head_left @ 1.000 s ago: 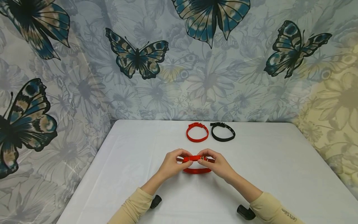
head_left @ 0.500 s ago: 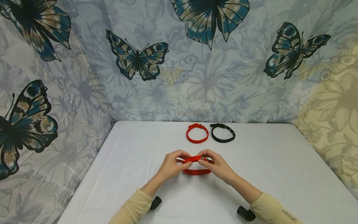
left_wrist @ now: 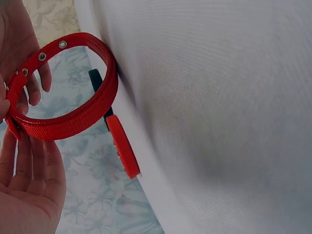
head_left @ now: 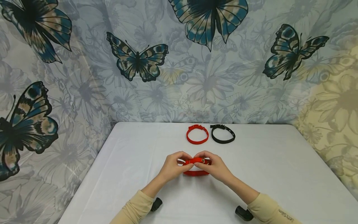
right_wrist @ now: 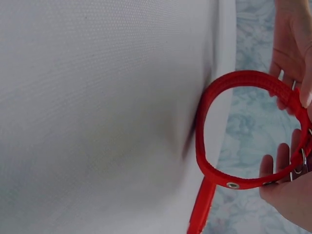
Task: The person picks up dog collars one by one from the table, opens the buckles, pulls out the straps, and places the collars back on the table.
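Both hands hold a red pet collar (head_left: 195, 173), buckled into a loop, over the middle of the table. My left hand (head_left: 174, 164) pinches the upper strap at the left between thumb and fingers. Close to it, my right hand (head_left: 214, 167) pinches the strap beside the metal buckle (head_left: 204, 161). The hands' fingertips nearly meet. In the left wrist view the collar (left_wrist: 73, 127) shows woven webbing with several metal eyelets, its loop hanging toward the tabletop. One eyelet (right_wrist: 233, 185) shows in the right wrist view near the right thumb.
Behind the hands, another red collar (head_left: 197, 142) and a black collar (head_left: 222, 142) lie side by side on the white-covered table (head_left: 139, 140). A butterfly-and-flower patterned cloth (head_left: 156, 102) hangs behind and at the sides. Black wrist devices (head_left: 244, 213) sit below both forearms.
My right hand has shifted slightly left along the strap toward the left hand, and more of the buckle shows. My left hand keeps its grip almost in place.
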Available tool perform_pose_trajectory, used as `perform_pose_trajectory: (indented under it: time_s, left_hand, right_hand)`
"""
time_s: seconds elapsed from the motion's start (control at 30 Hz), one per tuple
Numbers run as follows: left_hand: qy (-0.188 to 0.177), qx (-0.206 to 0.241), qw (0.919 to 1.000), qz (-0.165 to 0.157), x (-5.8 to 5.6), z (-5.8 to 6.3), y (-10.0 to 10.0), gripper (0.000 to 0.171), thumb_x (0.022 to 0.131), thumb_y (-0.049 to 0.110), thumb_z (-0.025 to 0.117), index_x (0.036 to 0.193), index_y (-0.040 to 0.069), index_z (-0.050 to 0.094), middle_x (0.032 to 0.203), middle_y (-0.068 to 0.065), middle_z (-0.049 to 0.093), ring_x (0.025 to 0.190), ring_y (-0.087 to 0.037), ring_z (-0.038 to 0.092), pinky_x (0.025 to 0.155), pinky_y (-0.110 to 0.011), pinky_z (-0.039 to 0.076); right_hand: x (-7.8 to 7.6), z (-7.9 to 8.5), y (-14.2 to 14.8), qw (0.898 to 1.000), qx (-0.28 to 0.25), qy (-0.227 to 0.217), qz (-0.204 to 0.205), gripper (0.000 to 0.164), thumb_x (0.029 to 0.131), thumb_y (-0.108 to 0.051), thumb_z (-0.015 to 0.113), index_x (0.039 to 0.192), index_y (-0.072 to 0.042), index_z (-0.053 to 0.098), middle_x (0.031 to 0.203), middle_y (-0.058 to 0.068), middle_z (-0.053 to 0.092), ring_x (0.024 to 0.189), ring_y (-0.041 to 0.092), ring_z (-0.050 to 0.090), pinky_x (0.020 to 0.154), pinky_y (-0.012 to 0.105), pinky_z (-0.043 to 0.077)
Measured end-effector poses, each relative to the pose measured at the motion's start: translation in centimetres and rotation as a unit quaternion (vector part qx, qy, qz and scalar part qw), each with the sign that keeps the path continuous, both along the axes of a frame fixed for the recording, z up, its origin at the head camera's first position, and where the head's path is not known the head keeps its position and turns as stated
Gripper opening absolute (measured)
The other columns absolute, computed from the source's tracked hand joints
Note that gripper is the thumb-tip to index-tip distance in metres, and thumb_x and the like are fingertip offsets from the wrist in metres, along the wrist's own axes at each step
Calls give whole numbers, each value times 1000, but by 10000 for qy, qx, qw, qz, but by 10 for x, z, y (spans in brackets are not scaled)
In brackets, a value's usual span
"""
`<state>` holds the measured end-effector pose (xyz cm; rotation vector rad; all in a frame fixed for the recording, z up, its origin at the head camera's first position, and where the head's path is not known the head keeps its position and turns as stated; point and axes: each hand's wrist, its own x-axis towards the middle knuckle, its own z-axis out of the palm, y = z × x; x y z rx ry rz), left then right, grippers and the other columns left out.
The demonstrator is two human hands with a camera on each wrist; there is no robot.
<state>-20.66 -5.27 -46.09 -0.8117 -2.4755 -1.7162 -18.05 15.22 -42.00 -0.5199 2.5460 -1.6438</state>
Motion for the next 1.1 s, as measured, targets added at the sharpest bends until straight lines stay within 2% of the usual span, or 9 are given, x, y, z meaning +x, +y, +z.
perform_pose_trajectory:
  time_s: [0.13,0.33,0.47,0.77,1.0,1.1]
  left_hand:
    - [-64,-18,10000,18,0,0,0,16,85,16,76,101,16,71,95,9,69,88,-9,64,79,-30,55]
    - [-159,-3,9999,31,-1,0,-2,17,85,19,76,101,17,71,96,10,69,90,-9,65,80,-29,55]
    - [-237,-11,9997,18,-1,-1,-3,18,85,20,77,102,17,71,96,9,69,90,-9,65,80,-29,55]
    - [-317,42,9995,68,0,-3,-4,19,85,20,77,103,14,72,97,6,70,90,-10,65,81,-31,55]
    - [-363,52,9993,94,0,-4,-4,19,85,18,77,103,16,72,97,8,70,91,-9,65,82,-33,55]
    - [-355,124,9992,93,1,-3,-3,19,85,15,77,103,12,72,98,3,70,92,-15,66,83,-38,55]
  right_hand:
    - [1,2,-2,10000,19,-55,-42,22,89,-7,71,109,-3,65,105,10,66,89,22,61,76,26,53]
    - [-11,-22,3,9999,-135,-63,-38,24,89,-15,73,111,-10,66,107,4,66,91,21,61,77,26,53]
    - [-14,-30,6,9997,-234,-85,9,24,88,-22,74,110,-14,67,106,2,67,90,20,61,76,27,53]
    - [-13,-31,6,9986,-266,-454,-58,25,87,-30,75,110,-21,68,105,-2,67,86,23,61,73,29,51]
    - [-12,-31,7,9971,-450,-609,-47,26,88,-31,74,111,-19,68,106,0,67,89,25,60,74,29,51]
    - [-13,-31,6,9960,-566,-693,-43,27,88,-30,73,111,-18,67,107,2,67,91,25,61,76,29,51]
